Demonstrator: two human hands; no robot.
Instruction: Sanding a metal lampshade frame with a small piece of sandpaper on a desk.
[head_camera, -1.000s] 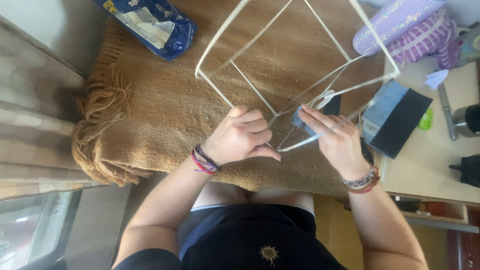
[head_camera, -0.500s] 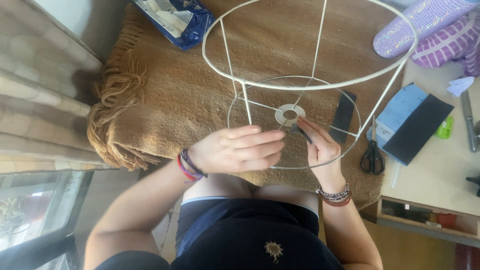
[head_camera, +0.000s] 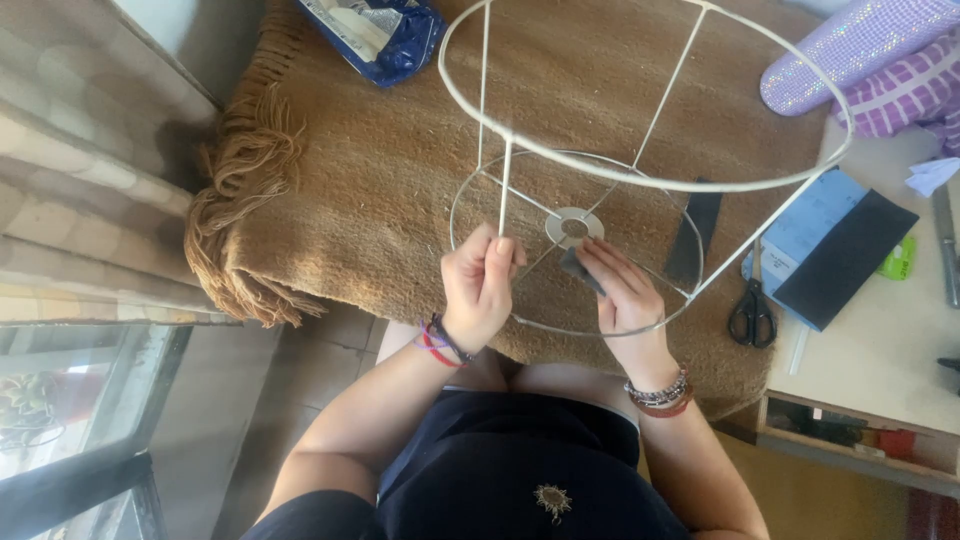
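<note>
A white wire lampshade frame (head_camera: 640, 180) stands upright on a brown woven mat (head_camera: 400, 170). My left hand (head_camera: 482, 285) grips one of the frame's vertical struts near its lower ring. My right hand (head_camera: 622, 295) presses a small dark grey piece of sandpaper (head_camera: 578, 268) against a spoke just below the frame's round centre washer (head_camera: 573, 227).
A blue plastic bag (head_camera: 375, 30) lies at the mat's far edge. Black scissors (head_camera: 752, 312), a blue box with a dark sheet (head_camera: 835, 250) and a dark strip (head_camera: 692, 235) sit to the right. Purple fabric (head_camera: 870, 60) is at the top right. A window lies to the left.
The frame has been turned and now stands upright. My left hand shifted from the lower ring to a vertical strut, and my right hand moved the sandpaper under the centre washer.
</note>
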